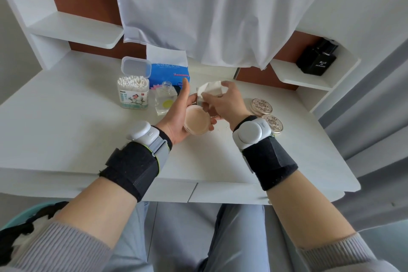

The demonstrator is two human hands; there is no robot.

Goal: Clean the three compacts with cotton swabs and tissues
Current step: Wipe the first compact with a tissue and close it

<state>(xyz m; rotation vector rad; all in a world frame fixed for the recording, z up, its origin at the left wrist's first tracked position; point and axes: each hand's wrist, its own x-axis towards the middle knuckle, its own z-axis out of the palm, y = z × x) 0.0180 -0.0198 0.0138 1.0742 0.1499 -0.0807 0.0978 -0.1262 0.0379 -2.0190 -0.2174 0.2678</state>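
My left hand [176, 115] holds an open compact [195, 122] above the middle of the white desk, its beige powder pan facing up. My right hand [225, 102] grips a crumpled white tissue [209, 89] and holds it against the raised lid of that compact; the lid is mostly hidden behind the tissue and fingers. Two shut silver compacts [261, 106] [272, 123] with embossed lids lie on the desk to the right, just beyond my right wrist. An open tub of cotton swabs [133, 90] and a blue tissue pack [169, 73] stand at the back.
A small clear bottle [166, 99] without a cap stands between the swab tub and my left hand. A white cloth [216, 11] hangs over the back of the desk. A black perfume box [316, 59] sits on the right shelf. Small crumbs [220, 129] speckle the desk near the compact.
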